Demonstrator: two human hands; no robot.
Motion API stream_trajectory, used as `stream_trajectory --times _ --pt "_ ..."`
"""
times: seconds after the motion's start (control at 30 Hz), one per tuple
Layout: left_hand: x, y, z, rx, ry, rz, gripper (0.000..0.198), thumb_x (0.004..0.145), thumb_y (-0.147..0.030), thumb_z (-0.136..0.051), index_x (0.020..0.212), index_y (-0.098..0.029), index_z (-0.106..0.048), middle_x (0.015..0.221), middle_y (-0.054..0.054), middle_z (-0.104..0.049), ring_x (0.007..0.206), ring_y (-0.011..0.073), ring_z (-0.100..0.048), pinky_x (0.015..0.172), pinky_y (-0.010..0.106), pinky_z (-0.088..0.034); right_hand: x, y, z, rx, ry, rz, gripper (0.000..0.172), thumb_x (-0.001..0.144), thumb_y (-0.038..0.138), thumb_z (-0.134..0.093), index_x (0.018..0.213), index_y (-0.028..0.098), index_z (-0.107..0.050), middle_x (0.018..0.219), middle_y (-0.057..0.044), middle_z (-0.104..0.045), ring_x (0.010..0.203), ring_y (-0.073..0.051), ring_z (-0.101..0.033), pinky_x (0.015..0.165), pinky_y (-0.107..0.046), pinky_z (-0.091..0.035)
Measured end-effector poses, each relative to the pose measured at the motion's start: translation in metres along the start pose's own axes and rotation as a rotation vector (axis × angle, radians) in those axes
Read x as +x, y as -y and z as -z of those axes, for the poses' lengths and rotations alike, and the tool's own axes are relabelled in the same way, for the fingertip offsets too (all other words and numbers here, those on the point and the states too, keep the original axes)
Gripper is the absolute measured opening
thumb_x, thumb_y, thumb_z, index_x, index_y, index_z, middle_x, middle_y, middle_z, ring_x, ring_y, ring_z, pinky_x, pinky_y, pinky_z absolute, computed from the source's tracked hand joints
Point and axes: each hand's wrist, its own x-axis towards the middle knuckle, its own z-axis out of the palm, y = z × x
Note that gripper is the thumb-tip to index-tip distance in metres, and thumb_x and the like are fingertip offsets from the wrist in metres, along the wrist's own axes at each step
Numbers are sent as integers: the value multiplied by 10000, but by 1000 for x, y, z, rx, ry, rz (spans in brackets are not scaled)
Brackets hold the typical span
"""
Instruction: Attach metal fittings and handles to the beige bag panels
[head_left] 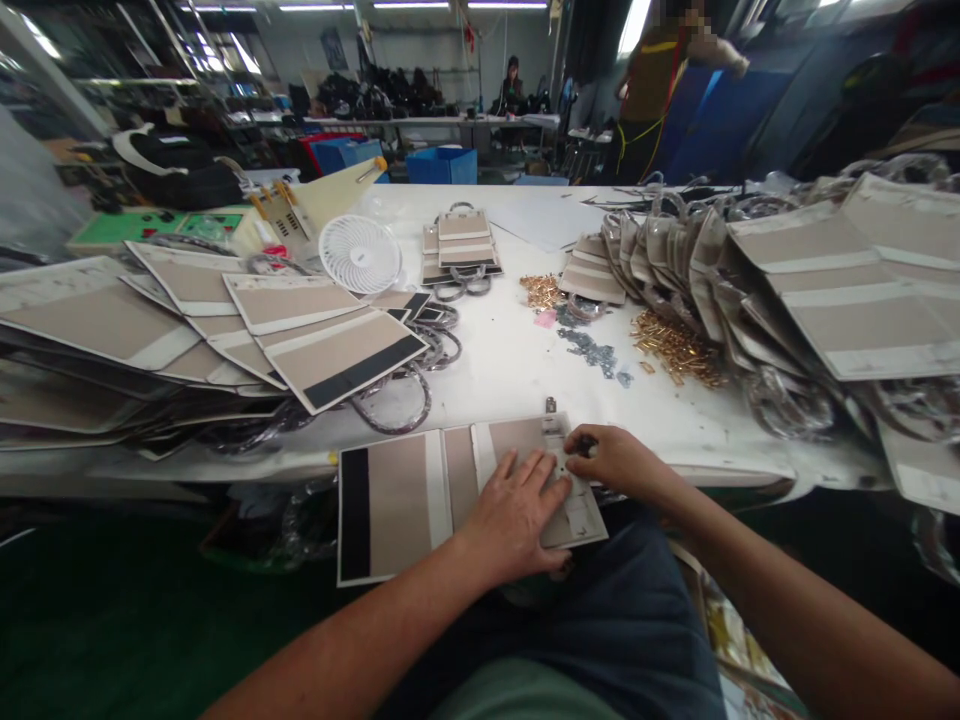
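A flat beige bag panel [405,500] with a black band and white stripes lies across the near table edge and over my lap. My left hand [517,520] rests flat on its right half, fingers spread and pressing it down. My right hand [611,462] is curled at the panel's upper right corner, fingertips pinched on something small that I cannot make out. A small metal fitting [550,405] sits on the table just above that corner.
Stacks of similar beige panels lie at the left [315,345] and right [847,290]. Brass hardware [675,350], grey metal bits [592,352], a small white fan [361,254] and black handle loops [397,400] sit mid-table. A person [660,80] stands at the back right.
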Motion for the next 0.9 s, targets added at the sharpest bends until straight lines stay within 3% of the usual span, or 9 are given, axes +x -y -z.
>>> stream_trajectory --times 0.23,0.63,0.9 --pt "0 7 -9 4 13 -37 895 859 -689 -695 1558 -180 -465 1672 215 -363 1577 351 -296 1308 583 -151 0 9 0 -13 4 -60 126 779 230 -692 888 229 -755 791 8 -745 733 -177 -660 671 -265 -445" --pt "-1 0 -5 45 42 -27 879 847 -627 -735 1544 -153 -484 1665 225 -374 1577 376 -293 1304 598 -160 -10 9 -6 -50 -1 -50 143 796 229 -697 921 246 -762 883 -4 -768 830 -197 -690 748 -274 -466" --pt "-7 5 -12 57 -50 -31 901 840 -693 -691 1568 -216 -457 1672 164 -392 1568 358 -326 1304 592 -216 -9 22 -6 -93 -40 -35 180 763 195 -684 871 270 -807 898 -3 -803 879 -214 -735 746 -281 -477"
